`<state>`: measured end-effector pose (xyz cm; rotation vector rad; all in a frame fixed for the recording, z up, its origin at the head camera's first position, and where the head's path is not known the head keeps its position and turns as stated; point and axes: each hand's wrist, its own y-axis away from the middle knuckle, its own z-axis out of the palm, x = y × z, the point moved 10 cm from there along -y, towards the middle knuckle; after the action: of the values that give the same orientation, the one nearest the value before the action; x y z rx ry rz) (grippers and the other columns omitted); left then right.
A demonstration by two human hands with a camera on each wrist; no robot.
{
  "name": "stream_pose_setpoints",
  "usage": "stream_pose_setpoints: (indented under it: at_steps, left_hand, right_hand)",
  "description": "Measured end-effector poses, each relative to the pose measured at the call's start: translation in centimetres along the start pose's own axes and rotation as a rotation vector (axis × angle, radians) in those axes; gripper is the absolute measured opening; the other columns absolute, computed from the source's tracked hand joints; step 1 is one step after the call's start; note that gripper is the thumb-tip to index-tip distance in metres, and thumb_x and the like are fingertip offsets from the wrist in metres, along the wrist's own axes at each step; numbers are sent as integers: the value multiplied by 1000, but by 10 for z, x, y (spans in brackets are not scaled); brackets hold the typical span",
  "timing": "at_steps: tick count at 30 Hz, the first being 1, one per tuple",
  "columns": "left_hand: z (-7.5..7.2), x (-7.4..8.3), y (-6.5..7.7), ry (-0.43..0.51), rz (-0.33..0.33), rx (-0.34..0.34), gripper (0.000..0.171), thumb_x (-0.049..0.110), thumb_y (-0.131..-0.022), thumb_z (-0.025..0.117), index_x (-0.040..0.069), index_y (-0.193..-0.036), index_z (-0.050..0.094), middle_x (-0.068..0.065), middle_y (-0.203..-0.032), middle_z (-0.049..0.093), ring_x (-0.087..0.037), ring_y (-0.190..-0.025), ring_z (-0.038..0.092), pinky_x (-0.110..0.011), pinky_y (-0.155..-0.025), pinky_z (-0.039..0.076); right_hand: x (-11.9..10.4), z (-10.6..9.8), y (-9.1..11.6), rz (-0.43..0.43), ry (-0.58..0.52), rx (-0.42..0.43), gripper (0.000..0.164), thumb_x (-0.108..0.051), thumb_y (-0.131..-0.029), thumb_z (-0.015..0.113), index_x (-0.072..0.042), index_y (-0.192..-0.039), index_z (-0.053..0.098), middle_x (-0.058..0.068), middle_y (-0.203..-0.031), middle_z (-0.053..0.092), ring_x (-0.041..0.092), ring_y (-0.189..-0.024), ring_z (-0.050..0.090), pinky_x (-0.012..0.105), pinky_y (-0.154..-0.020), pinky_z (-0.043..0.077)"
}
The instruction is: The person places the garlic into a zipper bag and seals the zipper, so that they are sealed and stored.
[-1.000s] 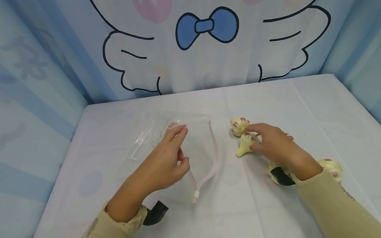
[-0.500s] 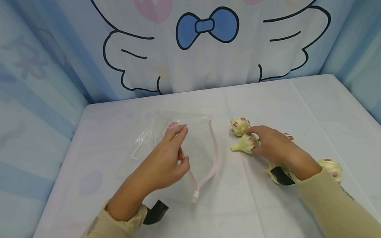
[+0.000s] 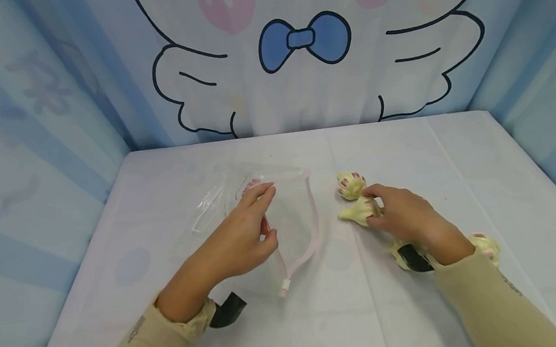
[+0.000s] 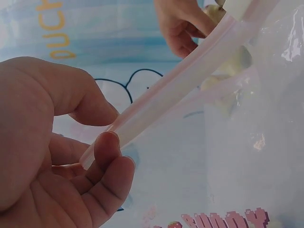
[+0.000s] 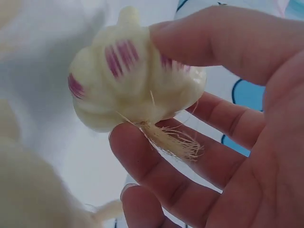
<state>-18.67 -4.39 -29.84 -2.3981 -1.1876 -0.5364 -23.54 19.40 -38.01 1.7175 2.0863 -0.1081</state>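
A clear plastic zipper bag with a pink-edged opening lies left of centre on the table. My left hand pinches one pink edge strip of its mouth between thumb and fingers, holding the mouth apart. Pink "BUNNY" lettering shows on the bag in the left wrist view. My right hand holds a garlic bulb from the right, its stem pointing left in the head view. In the right wrist view, purple streaks and a tuft of roots show on that garlic bulb, with the thumb on one side and fingers underneath.
Another garlic bulb sits just behind the held one. More garlic bulbs lie by the right wrist, one partly hidden under it and one beyond the sleeve. Patterned blue curtains enclose the white-covered table.
The held garlic bulb has turned in my right hand, its stem swinging from lower left to point left. My left hand and the bag have stayed in place.
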Motion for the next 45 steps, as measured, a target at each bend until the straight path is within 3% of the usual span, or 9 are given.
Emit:
stream_pose_setpoints:
  at_steps: [6,11,18,23,29,33,45]
  left_hand:
    - [1,0,0,-2,1,-4,67,1,-87,63,-11,-148,38,-21,-152,37,-5,-71,51,-25,-74,48]
    - [1,1,-1,-4,5,-1,66,1,-87,63,-12,-147,38,-21,-152,37,-4,-71,51,-25,-74,48]
    - [1,2,-2,-11,9,0,66,1,-87,63,-12,-147,38,-21,-151,38,-4,-71,51,-25,-74,48]
    - [0,3,-1,-18,11,6,66,1,-86,64,-12,-147,39,-22,-150,38,-5,-71,51,-25,-73,48]
    - [0,4,-2,-21,15,4,67,1,-87,65,-12,-147,39,-22,-150,39,-5,-71,51,-25,-73,49]
    - [-1,3,-2,-12,9,-4,68,1,-87,65,-12,-147,38,-21,-151,38,-5,-71,51,-25,-72,49]
    - [-3,2,-2,-15,32,-1,68,1,-86,65,-13,-146,38,-23,-151,37,-5,-70,52,-24,-71,48]
  right_hand:
    - [-16,-18,11,-66,-11,59,57,-28,-89,69,-4,-139,55,11,-108,67,25,-86,57,44,-73,48]
    - [-34,-33,24,-151,-56,127,53,-26,-89,70,-5,-137,58,15,-123,63,29,-97,61,46,-76,51]
    - [-66,-49,42,-393,-178,266,46,-13,-87,73,-6,-132,63,11,-129,62,27,-105,63,47,-86,53]
    - [-86,-49,48,-526,-284,296,44,-6,-85,75,-7,-128,67,6,-125,63,23,-111,63,44,-89,54]
    - [-100,-31,40,-545,-282,273,47,-12,-84,76,-5,-129,64,4,-123,64,20,-100,64,42,-87,54]
    - [-109,-18,33,-525,-271,241,46,-18,-85,76,-4,-127,61,2,-119,64,21,-98,63,43,-85,52]
    - [-134,4,24,-585,-224,244,41,-19,-87,74,-3,-124,64,7,-120,66,20,-97,64,38,-85,54]
